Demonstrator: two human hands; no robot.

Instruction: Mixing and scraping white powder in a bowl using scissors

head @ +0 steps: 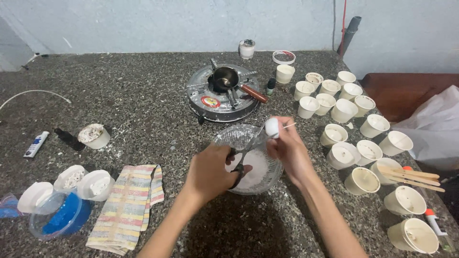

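My left hand (210, 172) grips a pair of scissors (243, 160) with black handles, blades pointing up to the right. My right hand (288, 148) holds a small white wax piece (272, 128) with a thin wick (289, 126) sticking out to the right. Both hands hover over a clear glass bowl (237, 135) holding white wax bits. The scissor tips reach close to the white piece.
A round metal stove (201, 95) with a small dark pot (225, 78) stands behind the bowl. Several white paper cups (344, 111) crowd the right side, with wooden sticks (411, 177) across one. A striped cloth (126, 205), a blue-lidded container (60, 217) and cups lie left.
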